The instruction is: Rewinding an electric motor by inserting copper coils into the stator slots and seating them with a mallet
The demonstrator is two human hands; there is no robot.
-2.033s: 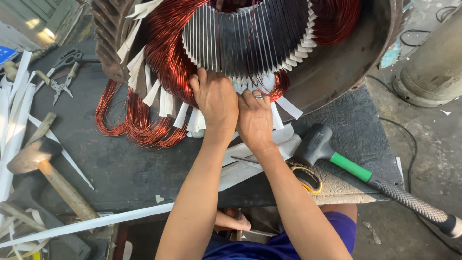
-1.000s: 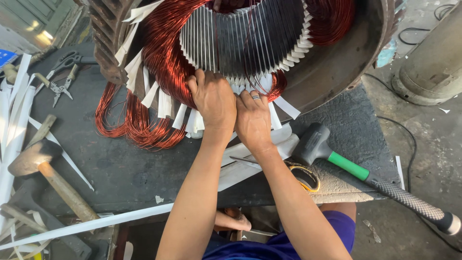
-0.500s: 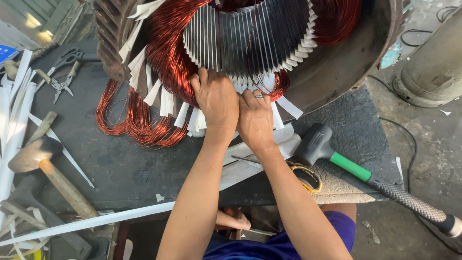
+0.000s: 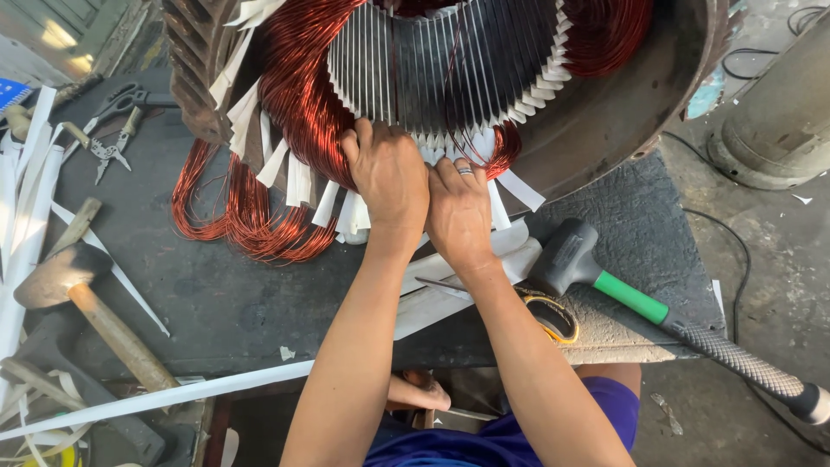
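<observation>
Dark workbench (image 4: pixel 216 303), motor stator (image 4: pixel 450 69) at the far edge. My left hand (image 4: pixel 389 177) and right hand (image 4: pixel 458 212) press side by side into the copper windings (image 4: pixel 303 112); fingertips buried, can't tell the grip. Rubber mallet (image 4: pixel 605 281) right, wooden mallet (image 4: pixel 78 294) and pliers (image 4: pixel 108 147) left. White paper strips (image 4: pixel 173 393) scattered. Stator top cut off.

stator (image 4: pixel 450 78) cut off at top, fingers (image 4: pixel 450 169) hidden among copper coils (image 4: pixel 303 104)

Left hand (image 4: pixel 391 177), right hand (image 4: pixel 458 212), side by side, fingers curled
</observation>
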